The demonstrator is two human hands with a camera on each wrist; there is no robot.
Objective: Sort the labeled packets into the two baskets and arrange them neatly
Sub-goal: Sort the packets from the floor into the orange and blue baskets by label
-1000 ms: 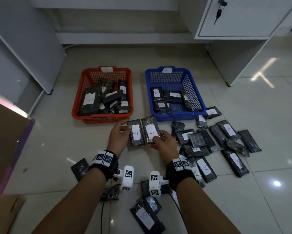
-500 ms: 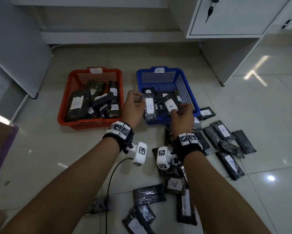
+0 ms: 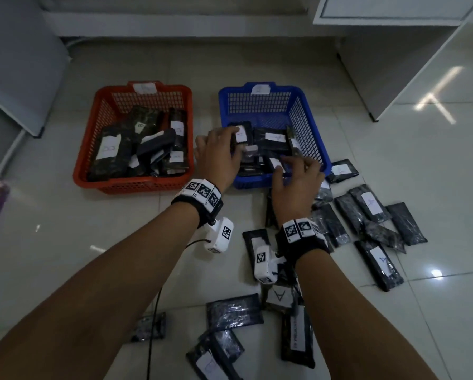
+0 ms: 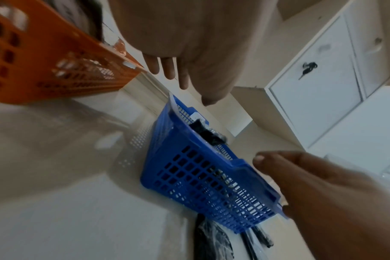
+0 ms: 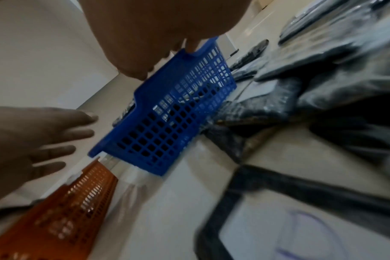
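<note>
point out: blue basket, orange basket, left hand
blue basket (image 3: pixel 312 127): head view, on its right mesh wall.
orange basket (image 3: pixel 136 185): head view, on its near front wall.
left hand (image 3: pixel 216 157): head view, on the back of the hand.

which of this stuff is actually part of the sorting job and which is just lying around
Part of the job:
- blue basket
- red basket
- packets in the blue basket
- packets in the red basket
- loose labeled packets on the floor
- left hand and right hand, both open over the blue basket

Just lying about:
- white cabinet
- black cable
</note>
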